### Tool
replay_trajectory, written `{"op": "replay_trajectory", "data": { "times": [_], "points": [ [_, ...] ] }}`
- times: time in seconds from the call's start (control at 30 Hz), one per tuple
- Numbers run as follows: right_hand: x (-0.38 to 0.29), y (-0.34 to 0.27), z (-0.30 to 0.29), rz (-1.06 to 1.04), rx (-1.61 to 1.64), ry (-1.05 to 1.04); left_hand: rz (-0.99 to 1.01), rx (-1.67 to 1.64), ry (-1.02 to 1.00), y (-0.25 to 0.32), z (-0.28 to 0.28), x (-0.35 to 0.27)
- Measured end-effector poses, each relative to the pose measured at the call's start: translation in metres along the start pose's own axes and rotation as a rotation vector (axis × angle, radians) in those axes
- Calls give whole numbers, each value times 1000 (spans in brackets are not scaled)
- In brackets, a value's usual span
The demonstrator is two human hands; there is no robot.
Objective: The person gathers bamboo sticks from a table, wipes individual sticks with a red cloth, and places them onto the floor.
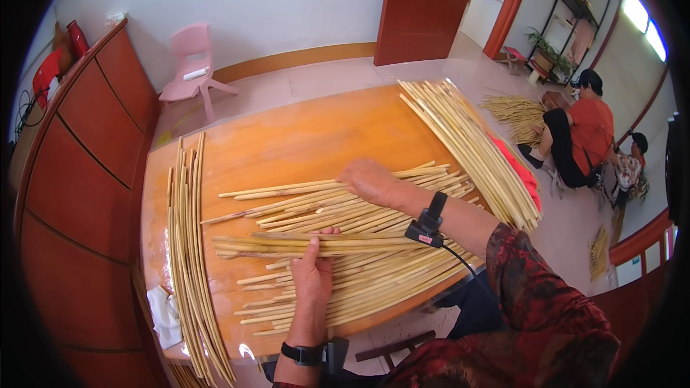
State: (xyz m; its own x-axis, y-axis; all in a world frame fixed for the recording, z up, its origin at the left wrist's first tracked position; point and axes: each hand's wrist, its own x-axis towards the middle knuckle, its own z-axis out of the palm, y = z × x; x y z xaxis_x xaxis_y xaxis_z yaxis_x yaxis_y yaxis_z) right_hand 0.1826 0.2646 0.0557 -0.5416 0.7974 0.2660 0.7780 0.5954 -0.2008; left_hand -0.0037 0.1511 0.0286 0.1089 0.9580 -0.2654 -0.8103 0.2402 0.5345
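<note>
My left hand (314, 272) is closed around a bundle of several pale plant stalks (253, 247), held above the front of the wooden table (291, 140). Beyond it, my right hand (366, 179) reaches over the loose pile of stalks (377, 275), its fingers at a thin stalk (280, 191) lying towards the back of that pile; whether they grip it cannot be told. The loose stalks lie roughly crosswise before me. Each of my wrists wears a black strap with a small device.
A thick row of stalks (463, 145) lines the table's right side, over a red cloth (515, 167). Thinner stalks (188, 258) lie along the left edge by a white cloth (163, 317). Beyond are a pink chair (188, 73), red cabinets (81, 183) and two people seated low at the right.
</note>
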Motion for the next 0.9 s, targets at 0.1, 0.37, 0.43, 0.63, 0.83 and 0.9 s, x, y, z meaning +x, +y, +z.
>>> {"op": "replay_trajectory", "data": {
  "times": [0.1, 0.37, 0.43, 0.63, 0.83, 0.9],
  "points": [
    [-1, -1, -1, -27, -122, 2, 5, -8, -11, -1, 0, 1],
    [-7, -15, -12, -30, -203, -77, 40, -69, -65, -4, -5, 4],
    [-13, -23, -19, -27, -206, -92, 63, -65, -84, -5, -4, 3],
    [-48, -67, -29, -132, 8, -57, 95, -95, -10, -2, 4, -1],
    [-58, -79, -38, -69, 181, -261, 92, -20, -170, -3, -14, 0],
    [-57, -62, -37, -35, 328, -171, 70, -23, -131, 0, -4, -4]
  ]
}}
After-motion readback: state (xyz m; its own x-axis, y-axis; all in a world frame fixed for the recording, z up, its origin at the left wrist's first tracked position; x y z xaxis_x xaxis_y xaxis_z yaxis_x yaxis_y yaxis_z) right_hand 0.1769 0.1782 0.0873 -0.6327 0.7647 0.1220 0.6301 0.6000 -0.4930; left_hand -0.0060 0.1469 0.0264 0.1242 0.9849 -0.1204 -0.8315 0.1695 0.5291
